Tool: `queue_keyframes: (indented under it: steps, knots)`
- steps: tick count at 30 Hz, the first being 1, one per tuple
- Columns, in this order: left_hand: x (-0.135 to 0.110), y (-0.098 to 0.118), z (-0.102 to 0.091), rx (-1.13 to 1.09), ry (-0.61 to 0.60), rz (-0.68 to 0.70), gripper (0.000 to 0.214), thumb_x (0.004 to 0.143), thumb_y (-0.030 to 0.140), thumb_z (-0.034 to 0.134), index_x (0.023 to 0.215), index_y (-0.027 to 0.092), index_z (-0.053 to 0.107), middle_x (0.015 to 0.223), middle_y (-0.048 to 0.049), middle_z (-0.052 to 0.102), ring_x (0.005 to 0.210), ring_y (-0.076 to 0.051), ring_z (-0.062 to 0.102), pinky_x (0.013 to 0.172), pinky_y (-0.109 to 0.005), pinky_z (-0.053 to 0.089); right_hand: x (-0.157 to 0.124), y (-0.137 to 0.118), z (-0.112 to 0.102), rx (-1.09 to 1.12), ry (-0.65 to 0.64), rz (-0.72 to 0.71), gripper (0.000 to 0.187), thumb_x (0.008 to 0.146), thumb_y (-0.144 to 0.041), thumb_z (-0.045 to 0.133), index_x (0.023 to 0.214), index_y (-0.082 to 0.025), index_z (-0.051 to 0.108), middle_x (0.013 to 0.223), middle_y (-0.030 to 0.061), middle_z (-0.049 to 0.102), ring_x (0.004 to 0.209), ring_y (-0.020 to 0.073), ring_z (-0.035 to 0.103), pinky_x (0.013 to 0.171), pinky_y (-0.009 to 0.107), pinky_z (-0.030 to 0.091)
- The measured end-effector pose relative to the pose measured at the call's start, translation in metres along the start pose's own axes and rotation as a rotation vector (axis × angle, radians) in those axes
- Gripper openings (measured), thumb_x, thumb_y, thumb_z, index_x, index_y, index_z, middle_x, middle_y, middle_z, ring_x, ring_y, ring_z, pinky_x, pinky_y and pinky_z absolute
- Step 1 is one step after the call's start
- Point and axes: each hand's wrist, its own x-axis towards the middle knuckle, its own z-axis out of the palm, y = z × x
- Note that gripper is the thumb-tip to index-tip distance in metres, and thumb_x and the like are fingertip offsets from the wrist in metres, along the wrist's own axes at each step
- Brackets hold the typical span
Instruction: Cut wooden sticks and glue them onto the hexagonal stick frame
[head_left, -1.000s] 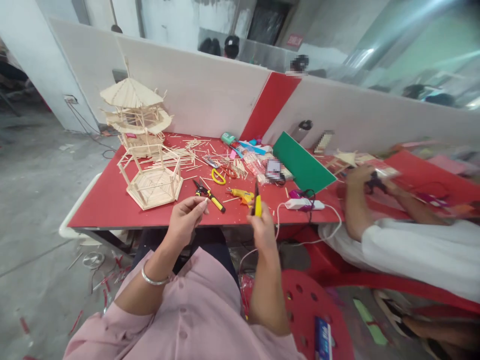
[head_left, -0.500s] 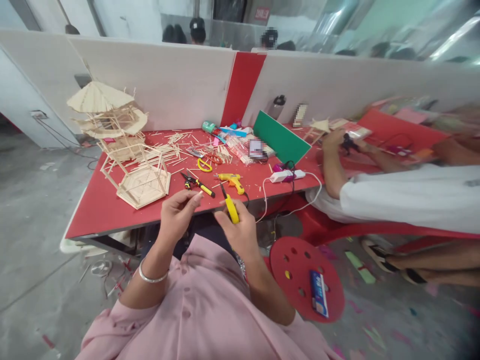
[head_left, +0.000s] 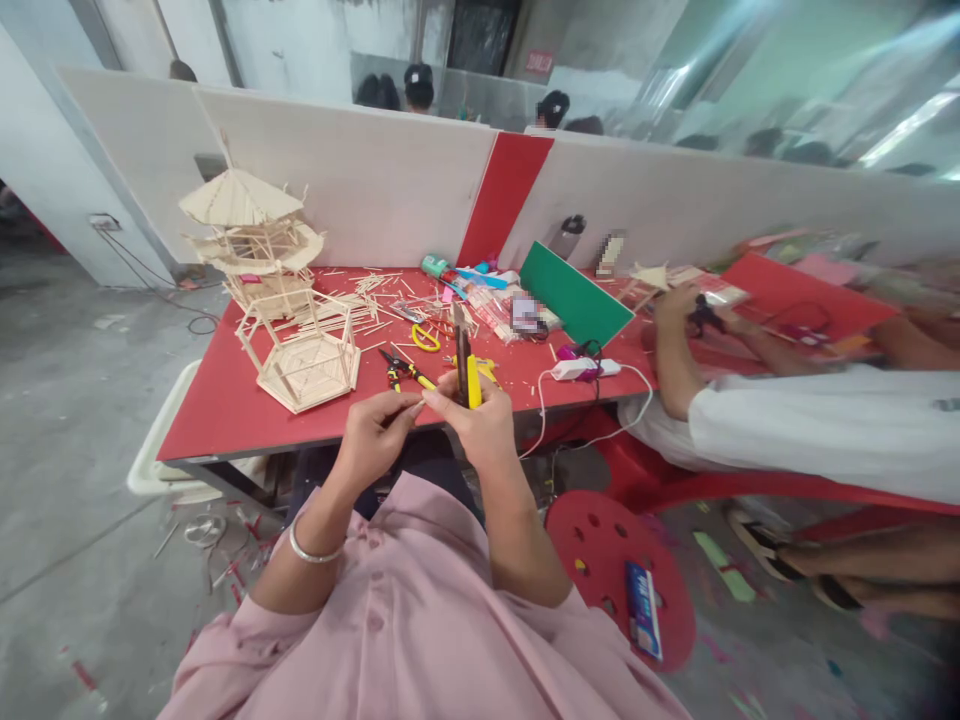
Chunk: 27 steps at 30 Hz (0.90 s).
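Note:
My left hand (head_left: 379,435) is closed in a pinch on a thin wooden stick, held just below the front edge of the red table (head_left: 217,410). My right hand (head_left: 474,425) grips a yellow-handled cutter (head_left: 466,368), blade pointing up, and its fingertips meet those of the left hand. Just beyond the hands lie yellow-handled pliers (head_left: 405,372) and a yellow glue gun (head_left: 489,368), partly hidden by the cutter. A hexagonal stick frame (head_left: 306,358) stands to the left, with a stick pagoda (head_left: 251,235) behind it.
Loose sticks, yellow scissors (head_left: 424,338), a green board (head_left: 574,295) and a white power strip (head_left: 585,369) with its cable cover the table. A person in white (head_left: 810,425) works at the right. A red stool (head_left: 622,570) with a small box stands by my right side.
My hands have come together: the right one swung left and turned the cutter upright, so the fingertips now touch. The view shifted slightly.

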Motion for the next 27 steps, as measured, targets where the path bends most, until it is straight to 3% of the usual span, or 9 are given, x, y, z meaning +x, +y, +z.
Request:
queue_keyframes:
  steps: [3, 8, 17, 23, 27]
  knots:
    - [-0.001, 0.001, 0.004, 0.007, -0.006, 0.037, 0.022, 0.089, 0.025, 0.06, 0.099, 0.016, 0.077, 0.081, -0.0063, 0.075, 0.066, -0.014, 0.063, 0.061, -0.023, 0.048, -0.004, -0.001, -0.004, 0.004, 0.007, 0.008, 0.033, 0.065, -0.041, 0.082, 0.084, -0.019, 0.067, 0.073, -0.0016, 0.067, 0.068, 0.0147, 0.064, 0.069, 0.03, 0.056]
    - [-0.001, 0.007, 0.001, 0.116, -0.04, 0.157, 0.021, 0.091, 0.022, 0.057, 0.093, 0.017, 0.078, 0.07, -0.005, 0.07, 0.06, -0.013, 0.059, 0.058, -0.022, 0.044, -0.006, -0.004, -0.006, 0.038, -0.023, 0.035, 0.032, 0.064, -0.038, 0.083, 0.082, -0.019, 0.066, 0.071, -0.0028, 0.065, 0.067, 0.0133, 0.061, 0.068, 0.028, 0.054]
    - [0.002, 0.013, -0.006, 0.183, -0.064, 0.151, 0.024, 0.092, 0.021, 0.056, 0.094, 0.016, 0.079, 0.065, -0.0037, 0.061, 0.056, -0.012, 0.054, 0.055, -0.022, 0.039, -0.003, -0.005, -0.005, 0.052, -0.076, 0.044, 0.029, 0.068, -0.041, 0.08, 0.079, -0.017, 0.066, 0.073, -0.0014, 0.065, 0.066, 0.0129, 0.06, 0.068, 0.026, 0.051]
    - [0.006, 0.009, 0.004, -0.044, 0.074, -0.04, 0.02, 0.083, 0.031, 0.067, 0.089, 0.016, 0.079, 0.07, -0.0053, 0.07, 0.062, -0.014, 0.061, 0.061, -0.024, 0.048, -0.015, -0.001, -0.026, -0.23, -0.12, -0.181, 0.035, 0.087, -0.048, 0.062, 0.105, -0.018, 0.067, 0.086, 0.0027, 0.07, 0.076, 0.0166, 0.065, 0.072, 0.028, 0.052]
    - [0.009, 0.012, 0.004, -0.274, 0.093, -0.22, 0.026, 0.079, 0.039, 0.073, 0.087, 0.015, 0.078, 0.065, -0.0021, 0.067, 0.048, -0.008, 0.049, 0.049, -0.021, 0.042, -0.027, 0.004, -0.04, -0.451, -0.085, -0.403, 0.031, 0.098, -0.041, 0.047, 0.108, -0.018, 0.066, 0.094, 0.0061, 0.072, 0.082, 0.0173, 0.066, 0.077, 0.029, 0.051]
